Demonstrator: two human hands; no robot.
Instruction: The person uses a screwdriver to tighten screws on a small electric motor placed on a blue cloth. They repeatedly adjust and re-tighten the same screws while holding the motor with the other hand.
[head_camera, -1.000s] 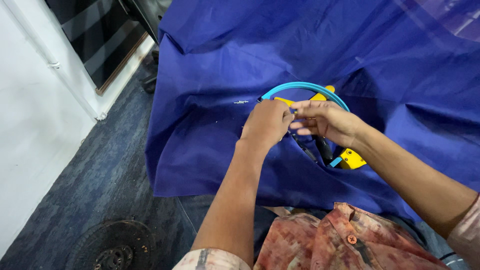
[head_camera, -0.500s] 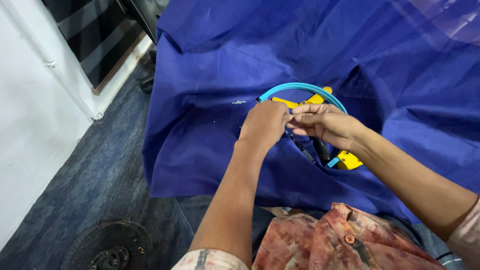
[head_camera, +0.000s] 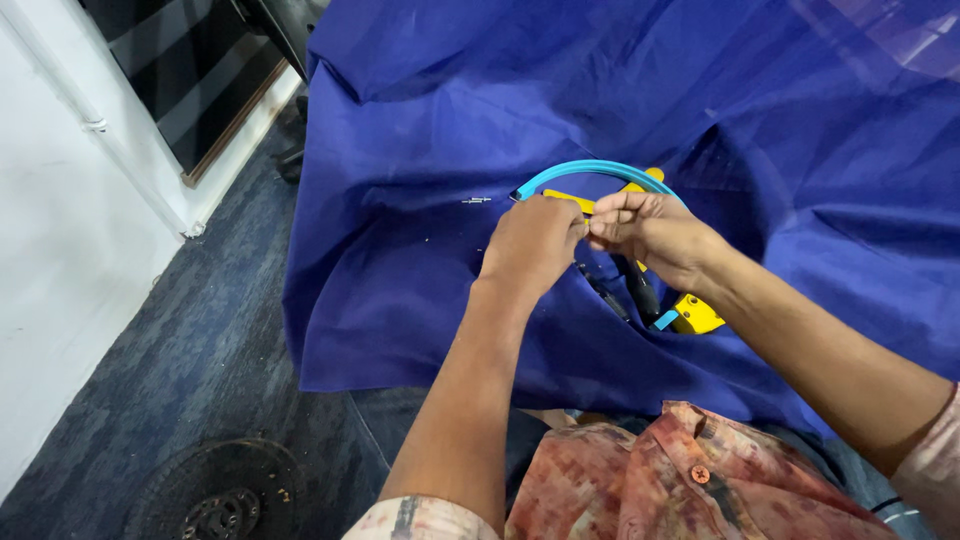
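Left hand (head_camera: 530, 245): fingers curled shut, knuckles up, pressed on the cloth at the near end of the hoop. What the fingertips pinch is hidden under the hand; it appears to be cloth or a small yellow part.
Right hand (head_camera: 650, 232): fingers closed in a pinch, tips meeting the left hand's tips. The pinched item is too small to identify.
Hoop (head_camera: 590, 170): light blue, curved, lying on the cloth just beyond both hands. Only its far arc shows; the hands cover the rest.
Yellow tool (head_camera: 695, 315): lies on the cloth under the right wrist, with dark handles running up towards the hands. A second yellow piece shows at the hoop, between the fingertips.
Cloth (head_camera: 420, 300): deep blue, draped over the lap and the surface ahead, heavily folded.
Small metal bits (head_camera: 476, 201): lie loose on the cloth, left of the hoop.
Floor (head_camera: 180, 370): dark carpet, with a round black grille (head_camera: 215, 490) at lower left.
Risk, slip: both pinches are fine and close together; a loose hold would probably drop the small piece into a fold.
Risk, cloth shift: any pull on the drape could roll the loose bits off the edge to the floor.
Risk, snag: the tool under the wrist could catch the forearm and move the hoop.
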